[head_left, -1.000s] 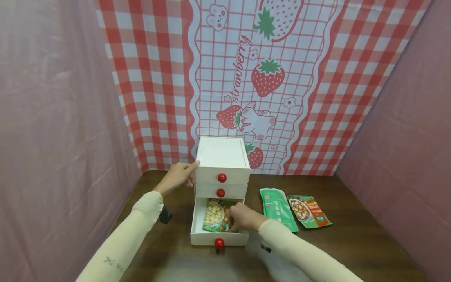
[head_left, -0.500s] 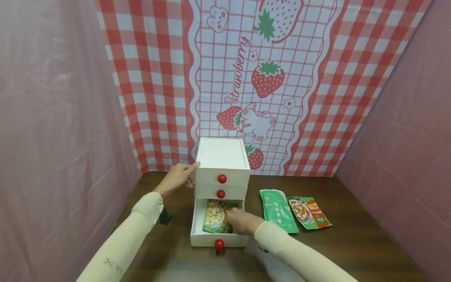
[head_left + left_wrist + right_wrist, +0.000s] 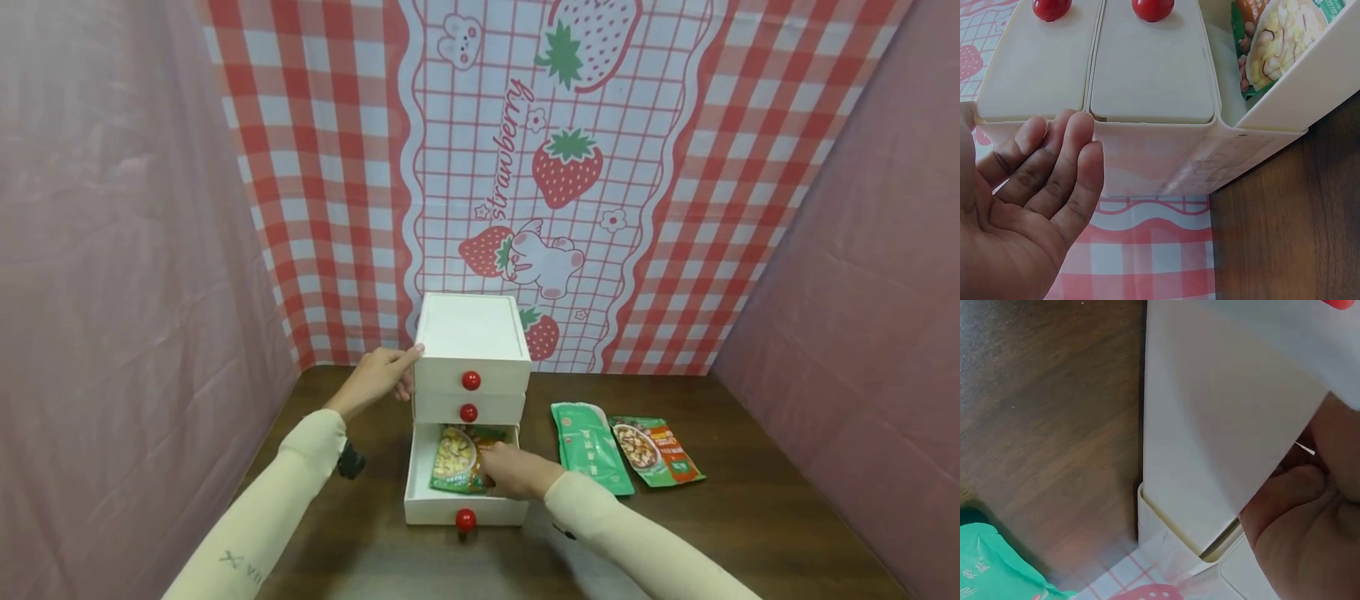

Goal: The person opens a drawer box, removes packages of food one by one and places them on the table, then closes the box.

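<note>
A small white cabinet (image 3: 471,329) with red knobs stands on the table, its bottom drawer (image 3: 431,511) pulled out. Inside that drawer lies a green and orange food pouch (image 3: 452,458) with a bowl picture; its printed corner shows again as the pouch (image 3: 1282,44) in the left wrist view. My right hand (image 3: 516,471) reaches over the drawer's right wall, fingers curled at the pouch's right part. Its fingertips are hidden, also in the right wrist view. My left hand (image 3: 381,377) rests against the cabinet's left side, thumb at the top edge, with relaxed fingers (image 3: 1054,165) touching the side.
Right of the cabinet a green pouch (image 3: 592,450) lies on the brown table (image 3: 757,508), with a green and orange pouch (image 3: 657,450) beside it. A checked strawberry cloth (image 3: 345,208) hangs behind. Pink curtains (image 3: 847,275) close off both sides.
My right hand has shifted slightly left and lower over the pouch, covering more of its right part. The left hand stays on the cabinet, and the drawer has not moved.
</note>
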Tool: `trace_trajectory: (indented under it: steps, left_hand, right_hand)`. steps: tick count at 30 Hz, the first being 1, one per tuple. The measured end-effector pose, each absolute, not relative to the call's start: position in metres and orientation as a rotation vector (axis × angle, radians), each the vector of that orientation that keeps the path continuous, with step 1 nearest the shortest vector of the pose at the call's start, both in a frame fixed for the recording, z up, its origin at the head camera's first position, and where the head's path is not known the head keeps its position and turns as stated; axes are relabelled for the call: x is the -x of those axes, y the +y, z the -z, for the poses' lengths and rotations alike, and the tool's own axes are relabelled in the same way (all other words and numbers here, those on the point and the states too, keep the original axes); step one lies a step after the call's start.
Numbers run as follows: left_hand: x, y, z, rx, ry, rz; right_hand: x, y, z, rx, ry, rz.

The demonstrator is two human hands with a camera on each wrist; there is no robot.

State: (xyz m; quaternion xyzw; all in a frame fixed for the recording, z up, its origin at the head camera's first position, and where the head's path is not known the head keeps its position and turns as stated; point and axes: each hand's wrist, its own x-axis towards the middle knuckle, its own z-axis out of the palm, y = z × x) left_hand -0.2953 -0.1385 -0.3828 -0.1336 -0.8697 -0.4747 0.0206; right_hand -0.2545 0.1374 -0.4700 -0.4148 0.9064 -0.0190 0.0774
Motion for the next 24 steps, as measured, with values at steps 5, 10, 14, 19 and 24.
trace_trajectory:
  steps: [5, 10, 14, 19, 24]
  left_hand:
    - [0.296, -0.139, 0.383, 0.415, -2.699, 1.473]
    - [0.296, -0.139, 0.383, 0.406, -2.702, 1.47]
    - [0.297, -0.139, 0.382, 0.404, -2.7, 1.477]
    - [0.297, -0.139, 0.382, 0.403, -2.702, 1.478]
    - [0.299, -0.139, 0.384, 0.421, -2.699, 1.467]
  right_hand:
    - [0.256, 0.14, 0.47, 1.302, 2.723, 0.074]
    - [0.255, 0.142, 0.466, 1.351, 2.729, 0.148]
    - [0.254, 0.143, 0.463, 1.387, 2.75, 0.202]
    - [0.252, 0.143, 0.457, 1.401, 2.785, 0.233]
    - [0.251, 0.145, 0.454, 1.509, 2.83, 0.251]
